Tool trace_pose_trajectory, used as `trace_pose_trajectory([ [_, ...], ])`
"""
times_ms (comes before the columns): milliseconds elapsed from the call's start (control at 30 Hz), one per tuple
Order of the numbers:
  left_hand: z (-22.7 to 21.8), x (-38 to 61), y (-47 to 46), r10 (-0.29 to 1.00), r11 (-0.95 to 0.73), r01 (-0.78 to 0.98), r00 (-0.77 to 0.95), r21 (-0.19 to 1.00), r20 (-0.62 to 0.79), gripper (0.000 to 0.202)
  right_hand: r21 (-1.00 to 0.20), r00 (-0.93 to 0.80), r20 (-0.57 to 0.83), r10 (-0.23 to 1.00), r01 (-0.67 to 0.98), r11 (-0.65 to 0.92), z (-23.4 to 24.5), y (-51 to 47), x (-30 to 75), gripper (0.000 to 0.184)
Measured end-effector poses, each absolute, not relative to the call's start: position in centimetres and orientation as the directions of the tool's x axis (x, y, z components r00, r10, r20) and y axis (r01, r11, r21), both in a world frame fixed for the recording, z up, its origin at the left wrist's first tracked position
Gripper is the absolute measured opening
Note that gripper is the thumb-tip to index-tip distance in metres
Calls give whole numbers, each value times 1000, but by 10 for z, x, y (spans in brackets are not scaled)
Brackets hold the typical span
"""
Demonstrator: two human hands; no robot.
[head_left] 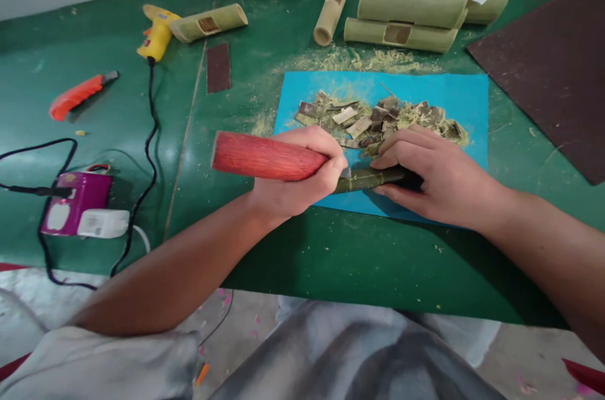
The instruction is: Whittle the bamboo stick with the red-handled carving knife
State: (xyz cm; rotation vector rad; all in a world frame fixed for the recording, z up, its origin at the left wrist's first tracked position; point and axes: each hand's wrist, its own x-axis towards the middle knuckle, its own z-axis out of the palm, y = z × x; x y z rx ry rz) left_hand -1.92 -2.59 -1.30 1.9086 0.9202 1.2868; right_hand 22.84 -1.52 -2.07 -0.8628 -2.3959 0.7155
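Red tool handle (265,155) is jutting from left hand (302,192), fingers curling round it (presumably for control), metal tip (346,172) at dark bamboo piece (354,182), which right hand (437,167) is pinching with fingers, probably steadying it, over blue sheet (475,97).

I can read no wording, brand or number from my end. The nearest thing to lettering I get over the head camera is a block of faint grey print (97,222) on the white adapter (112,223), too small and blurred for me to make out one character. On the purple box (97,189) touching it I see a pale oval patch (57,217), and I cannot tell whether it bears writing. The yellow corded tool (161,31) shows me a small dark and red mark (147,43), equally unreadable.
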Motion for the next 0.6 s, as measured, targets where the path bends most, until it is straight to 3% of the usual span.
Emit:
trace_pose_trajectory([
  [600,-5,-19,-22,786,-587,238,397,774,474,14,-612,-686,250,683,435,661,-21,-15,229,14],
])
